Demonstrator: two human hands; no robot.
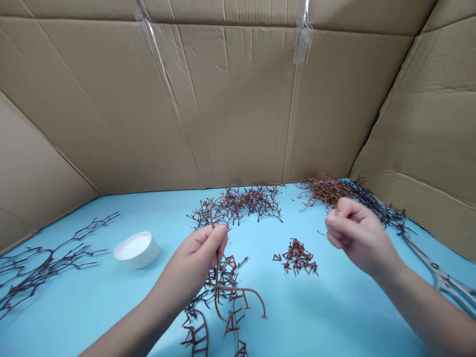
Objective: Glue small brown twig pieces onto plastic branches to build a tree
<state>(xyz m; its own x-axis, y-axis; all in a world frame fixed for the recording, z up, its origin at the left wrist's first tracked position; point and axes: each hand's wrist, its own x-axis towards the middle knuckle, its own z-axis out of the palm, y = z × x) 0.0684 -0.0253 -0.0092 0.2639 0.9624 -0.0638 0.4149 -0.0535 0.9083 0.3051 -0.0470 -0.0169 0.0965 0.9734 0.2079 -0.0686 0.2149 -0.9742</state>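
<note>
My left hand [206,250] pinches a thin brown strand [216,277] between thumb and fingers. One end of the strand pokes up above the fingers, and a curved brown piece [249,291] crosses it below the hand. Under it lie brown twig-like pieces with short side prongs [201,337], some of them ladder-like. My right hand [357,230] is raised at the right with thumb and fingers pressed together; whatever is between them is too small or hidden to make out. Between the hands sits a small pile of short bent brown bits [297,256].
Branching brown twigs [245,198] lie at the back, with a reddish-brown heap [323,188] and darker twigs [375,206] to their right. A white bowl [148,253] and long dark branches [40,272] are on the left. Metal scissors [442,275] lie far right. Cardboard walls [238,104] surround the blue surface.
</note>
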